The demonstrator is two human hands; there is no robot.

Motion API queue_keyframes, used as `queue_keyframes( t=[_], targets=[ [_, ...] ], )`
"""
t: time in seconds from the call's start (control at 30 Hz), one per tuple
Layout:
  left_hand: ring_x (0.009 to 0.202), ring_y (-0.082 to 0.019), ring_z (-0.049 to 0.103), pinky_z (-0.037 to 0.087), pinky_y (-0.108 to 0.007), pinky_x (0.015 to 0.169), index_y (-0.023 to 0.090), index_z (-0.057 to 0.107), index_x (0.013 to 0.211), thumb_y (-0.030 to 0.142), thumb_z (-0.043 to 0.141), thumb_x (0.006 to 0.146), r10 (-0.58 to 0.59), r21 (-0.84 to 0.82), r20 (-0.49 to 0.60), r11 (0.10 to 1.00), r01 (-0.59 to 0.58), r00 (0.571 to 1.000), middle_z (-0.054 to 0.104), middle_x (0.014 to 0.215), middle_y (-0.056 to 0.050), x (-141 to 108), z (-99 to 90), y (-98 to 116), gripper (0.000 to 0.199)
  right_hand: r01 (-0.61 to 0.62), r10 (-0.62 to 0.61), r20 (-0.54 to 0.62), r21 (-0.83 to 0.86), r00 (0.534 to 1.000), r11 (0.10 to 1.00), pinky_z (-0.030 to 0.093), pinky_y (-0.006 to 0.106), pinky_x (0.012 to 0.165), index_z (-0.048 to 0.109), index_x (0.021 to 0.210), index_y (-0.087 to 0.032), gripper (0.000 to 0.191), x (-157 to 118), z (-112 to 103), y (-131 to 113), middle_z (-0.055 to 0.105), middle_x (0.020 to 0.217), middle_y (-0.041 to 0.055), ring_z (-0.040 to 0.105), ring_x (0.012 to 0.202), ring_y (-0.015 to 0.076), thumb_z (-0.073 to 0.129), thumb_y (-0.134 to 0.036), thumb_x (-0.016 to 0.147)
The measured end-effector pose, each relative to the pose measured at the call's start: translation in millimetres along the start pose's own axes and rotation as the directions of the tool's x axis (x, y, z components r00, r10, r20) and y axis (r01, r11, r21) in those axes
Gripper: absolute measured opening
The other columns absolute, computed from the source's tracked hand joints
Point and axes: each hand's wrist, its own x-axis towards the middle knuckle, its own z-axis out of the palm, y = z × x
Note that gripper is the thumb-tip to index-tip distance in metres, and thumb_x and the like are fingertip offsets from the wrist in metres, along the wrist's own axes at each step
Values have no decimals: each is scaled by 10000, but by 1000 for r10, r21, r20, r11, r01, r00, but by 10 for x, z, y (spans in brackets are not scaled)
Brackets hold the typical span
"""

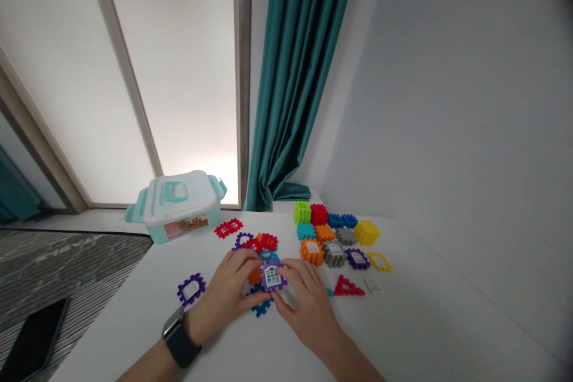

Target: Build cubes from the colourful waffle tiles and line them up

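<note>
Between my two hands is a purple window piece with a white lattice [273, 276], held up over the table. My left hand [230, 283] pinches its left side, fingers and thumb curled in; a dark watch is on that wrist. My right hand [308, 304] grips the right side and lower corner. Beneath and behind it lie an orange piece [255, 276], a dark blue piece [261, 308], partly covered by the hands, and red pieces [267, 242]. Another purple window piece [191, 289] lies flat left of my left hand.
A lidded box [183, 203] stands at the table's back left. Sorted stacks, including yellow [367, 232], orange [312, 252] and green [302, 212], stand at the right. A red triangle [348, 286] lies nearer. The white table [215, 346] meets a wall; a black phone-like object [34, 337] is at lower left.
</note>
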Motion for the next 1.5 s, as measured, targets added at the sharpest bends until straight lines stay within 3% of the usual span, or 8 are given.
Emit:
queue_keyframes(
  t=[0.2,0.43,0.63,0.83,1.0,1.17,1.5],
  targets=[
    [1018,-274,621,531,-417,873,209,605,1198,449,759,853,50,38,13,998,-51,999,646,1137,-104,93,129,71,448,-15,13,-31,-56,999,998,527,489,940,586,1175,-238,327,-98,-102,76,663,1163,100,620,1071,279,618,-159,859],
    [1033,-282,616,525,-431,884,231,606,1182,427,780,829,42,35,73,998,-45,996,626,1146,-94,295,476,321,440,-86,75,-78,-152,994,985,516,506,941,596,1165,-245,326,-375,-326,309,668,1159,102,629,1072,289,600,-162,850],
    [1034,-267,609,510,-406,886,251,580,1251,359,696,898,98,17,136,995,-101,986,614,1182,-83,515,802,570,387,-163,143,-112,-198,983,967,518,486,952,606,1158,-241,333,-655,-633,620,671,1162,102,630,1088,278,599,-152,837],
    [1041,-273,598,495,-421,897,232,588,1214,217,594,909,181,27,202,981,-190,963,622,1163,-92,595,1023,646,306,-267,253,-96,-202,963,942,518,489,961,612,1131,-235,267,-872,-909,1059,681,1158,92,624,1099,269,593,-181,870],
    [1039,-288,586,486,-468,916,228,587,1210,186,566,905,226,39,262,969,-244,938,629,1168,-99,539,1075,624,309,-337,318,-120,-199,940,920,515,492,959,618,1118,-229,242,-894,-1004,1437,688,1137,91,615,1109,273,599,-211,878],
    [1049,-301,581,484,-476,911,216,577,1224,161,549,902,242,38,246,965,-259,938,631,1160,-103,513,1065,596,328,-335,332,-52,-211,942,918,498,484,962,643,1105,-206,243,-760,-995,1734,695,1132,104,605,1121,277,596,-212,866],
    [1049,-288,590,481,-463,921,225,572,1239,149,541,908,230,56,264,966,-253,937,635,1146,-87,514,1091,570,340,-368,376,-7,-222,926,903,435,460,1011,673,1078,-236,224,-568,-872,1992,705,1168,82,579,1154,272,616,-216,862]
  ],
)
